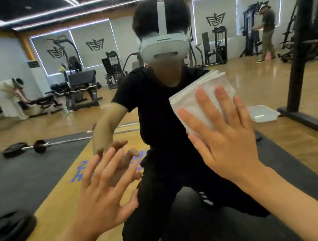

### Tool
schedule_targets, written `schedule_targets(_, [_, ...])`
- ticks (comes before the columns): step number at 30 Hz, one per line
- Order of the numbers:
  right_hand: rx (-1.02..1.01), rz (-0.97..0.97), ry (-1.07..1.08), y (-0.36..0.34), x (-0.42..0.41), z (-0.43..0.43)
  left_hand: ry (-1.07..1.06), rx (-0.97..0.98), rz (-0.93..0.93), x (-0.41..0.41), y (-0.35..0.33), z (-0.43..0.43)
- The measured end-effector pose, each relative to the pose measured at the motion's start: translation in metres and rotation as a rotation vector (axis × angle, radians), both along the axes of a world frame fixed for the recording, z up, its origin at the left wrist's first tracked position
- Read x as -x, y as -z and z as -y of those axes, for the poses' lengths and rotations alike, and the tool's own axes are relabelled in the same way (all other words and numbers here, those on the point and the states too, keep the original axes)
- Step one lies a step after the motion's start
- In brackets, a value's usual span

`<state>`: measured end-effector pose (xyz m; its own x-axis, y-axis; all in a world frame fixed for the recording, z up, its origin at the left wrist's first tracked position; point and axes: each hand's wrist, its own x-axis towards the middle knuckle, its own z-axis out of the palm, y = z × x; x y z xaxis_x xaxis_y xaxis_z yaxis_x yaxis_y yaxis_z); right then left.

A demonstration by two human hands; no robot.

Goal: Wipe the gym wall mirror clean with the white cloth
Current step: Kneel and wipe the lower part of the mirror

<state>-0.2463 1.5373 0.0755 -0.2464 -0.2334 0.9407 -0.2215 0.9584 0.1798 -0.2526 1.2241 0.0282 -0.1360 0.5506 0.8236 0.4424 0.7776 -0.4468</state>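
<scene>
Gym wall mirror [50, 121] fills nearly the whole head view, directly ahead of the wearer, and everything beyond the two hands is seen as a reflection in it.

Surroundings, as reflected: at centre, a kneeling person in black clothing wearing a white headset [163, 46]. A loaded barbell [33, 147] lies on the dark mat at left. A pale shallow tray [263, 115] sits on the wooden floor at right, just beside the base of a black rack upright [303, 35]. Weight machines line the far wall. Two other people stand far off, one in white [9, 98] bending at the far left and one [267, 30] at a machine on the far right. Black weight plates [6, 227] lie low at the near left edge.

White cloth [198, 95] is folded into a thick pad, its layered edges showing at the top, and lies flat against the glass right of centre, over the reflected person's shoulder.

Right hand [226, 141] is raised with the forearm reaching up from the near right. Its palm is towards the glass, and its fingers [206, 108], straight and spread apart, press on the lower part of the cloth.

Left hand [102, 189] sits lower and left of centre, holding nothing, its fingers [109, 165] straight and fanned apart. The fingertips meet or nearly meet their reflection — contact with the glass cannot be told.
</scene>
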Motion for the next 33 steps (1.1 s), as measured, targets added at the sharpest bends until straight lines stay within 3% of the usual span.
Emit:
schedule_targets(6, [0.050, 0.038, -0.074, 0.008, -0.004, -0.004, -0.082, 0.031, -0.031, 0.011, -0.013, -0.069])
schedule_targets(18, [0.087, 0.180, -0.007, 0.005, -0.012, 0.020, -0.109, 0.019, -0.072, 0.022, -0.006, -0.072])
schedule_targets(23, [-0.044, 0.128, -0.040, -0.029, -0.005, 0.065, -0.068, -0.001, -0.056, 0.024, -0.002, -0.071])
schedule_targets(27, [-0.118, 0.078, -0.026, -0.021, -0.001, 0.011, -0.081, 0.018, -0.054, 0.022, -0.005, -0.069])
schedule_targets(33, [0.118, 0.163, 0.129, -0.005, -0.022, -0.111, -0.067, 0.033, -0.070, 0.021, -0.007, -0.067])
